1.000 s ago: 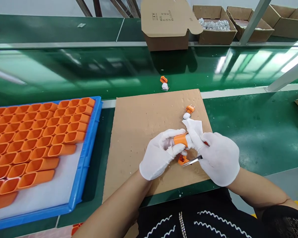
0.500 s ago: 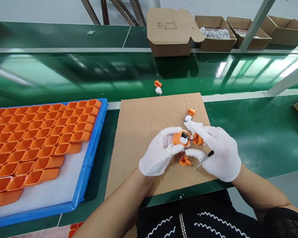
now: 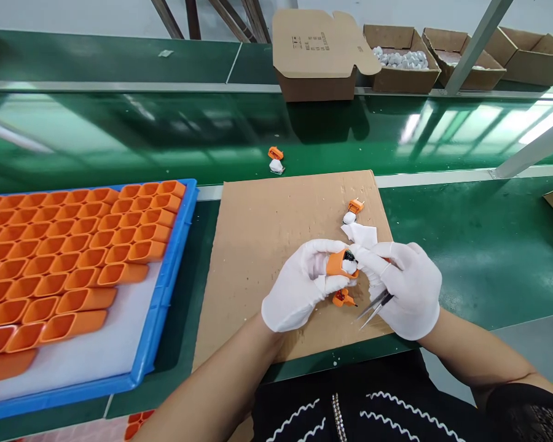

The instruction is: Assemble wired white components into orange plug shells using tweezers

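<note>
My gloved left hand (image 3: pixel 292 288) grips an orange plastic housing (image 3: pixel 335 264) whose open end faces right. A white-wrapped lump (image 3: pixel 349 266) and a dark circuit part (image 3: pixel 349 255) show in that opening. My gloved right hand (image 3: pixel 405 288) keeps a pair of tweezers (image 3: pixel 373 309) in its palm, tips pointing down-left, while its thumb and forefinger are at the opening. A sliver of orange shows behind its fingers, mostly hidden. Just below the housing lies an orange plug piece (image 3: pixel 343 298). Above my hands are a white sheet (image 3: pixel 362 233) and another orange plug end (image 3: pixel 355 206) with a white lump.
Under my hands lies a cardboard sheet (image 3: pixel 253 245). A blue tray (image 3: pixel 159 319) with rows of orange housings (image 3: pixel 87 245) stands at left. Beyond, a green belt (image 3: pixel 188 141) carries an orange-and-white part (image 3: pixel 275 158). Cardboard boxes (image 3: pixel 316 89) line the back shelf.
My right fingers have closed in on the housing's opening, covering the orange wired piece seen there before. The housing shifted slightly right. The part on the green belt has moved left.
</note>
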Motion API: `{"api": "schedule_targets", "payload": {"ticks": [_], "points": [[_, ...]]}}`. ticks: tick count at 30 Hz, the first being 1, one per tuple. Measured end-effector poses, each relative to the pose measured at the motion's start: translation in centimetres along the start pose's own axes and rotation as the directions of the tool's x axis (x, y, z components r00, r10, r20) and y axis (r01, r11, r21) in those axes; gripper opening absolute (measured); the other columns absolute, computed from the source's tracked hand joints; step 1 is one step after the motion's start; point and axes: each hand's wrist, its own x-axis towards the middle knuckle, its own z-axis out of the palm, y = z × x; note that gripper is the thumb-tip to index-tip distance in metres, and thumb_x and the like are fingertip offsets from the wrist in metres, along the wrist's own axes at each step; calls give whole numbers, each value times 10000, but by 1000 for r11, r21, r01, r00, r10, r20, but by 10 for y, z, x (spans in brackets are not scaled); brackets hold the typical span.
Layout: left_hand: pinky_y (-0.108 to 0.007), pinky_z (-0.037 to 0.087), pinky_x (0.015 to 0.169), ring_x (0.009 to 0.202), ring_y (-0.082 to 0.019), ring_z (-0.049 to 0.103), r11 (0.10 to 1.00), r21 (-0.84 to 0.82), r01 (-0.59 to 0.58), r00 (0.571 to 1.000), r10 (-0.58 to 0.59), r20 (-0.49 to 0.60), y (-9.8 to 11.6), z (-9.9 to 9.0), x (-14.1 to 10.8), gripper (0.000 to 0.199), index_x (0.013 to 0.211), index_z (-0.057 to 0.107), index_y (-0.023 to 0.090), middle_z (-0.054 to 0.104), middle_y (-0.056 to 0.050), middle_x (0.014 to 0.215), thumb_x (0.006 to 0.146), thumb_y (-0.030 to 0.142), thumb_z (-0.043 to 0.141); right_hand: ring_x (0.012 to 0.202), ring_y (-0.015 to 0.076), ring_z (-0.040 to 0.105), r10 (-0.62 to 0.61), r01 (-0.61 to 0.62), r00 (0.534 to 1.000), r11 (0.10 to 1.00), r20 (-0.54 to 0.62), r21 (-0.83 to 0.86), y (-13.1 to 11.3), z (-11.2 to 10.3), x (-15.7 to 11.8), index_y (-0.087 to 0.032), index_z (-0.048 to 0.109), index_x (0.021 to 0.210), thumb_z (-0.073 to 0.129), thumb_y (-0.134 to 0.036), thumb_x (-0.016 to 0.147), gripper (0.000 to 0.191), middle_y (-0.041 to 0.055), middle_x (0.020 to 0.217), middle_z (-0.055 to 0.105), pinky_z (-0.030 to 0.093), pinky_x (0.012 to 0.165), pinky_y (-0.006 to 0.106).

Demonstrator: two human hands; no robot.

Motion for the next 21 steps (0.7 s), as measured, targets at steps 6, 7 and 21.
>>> {"api": "schedule_targets", "payload": {"ticks": [6, 7, 21], "points": [[-244, 641, 606, 625, -140, 734, 998, 44, 46, 996, -43, -77, 0, 6, -3, 398, 1004, 655, 214, 767, 6, 877, 697, 108, 884, 687, 158, 570, 23, -23, 1000, 999, 2, 28, -2, -1, 0, -238, 709, 1091, 550, -101, 879, 298, 4, 872, 738, 406, 593, 304], [-243, 636, 596, 614, -140, 732, 998, 40, 54, 995, -51, -85, -1, 7, -4, 402, 1004, 652, 219, 764, 12, 863, 694, 119, 888, 686, 161, 565, 23, -23, 1000, 999, 7, 32, -2, -2, 1, -241, 709, 1102, 547, -91, 874, 316, 7, 880, 737, 411, 592, 307], [-292, 634, 681, 771, -181, 739, 966, 254, -47, 968, 107, -229, 4, 4, -3, 378, 1010, 705, 206, 778, -41, 939, 689, 156, 899, 795, 172, 656, 211, -230, 973, 898, 91, 374, 14, -3, 9, -231, 721, 888, 630, -153, 923, 125, 11, 823, 721, 534, 717, 312]]}}
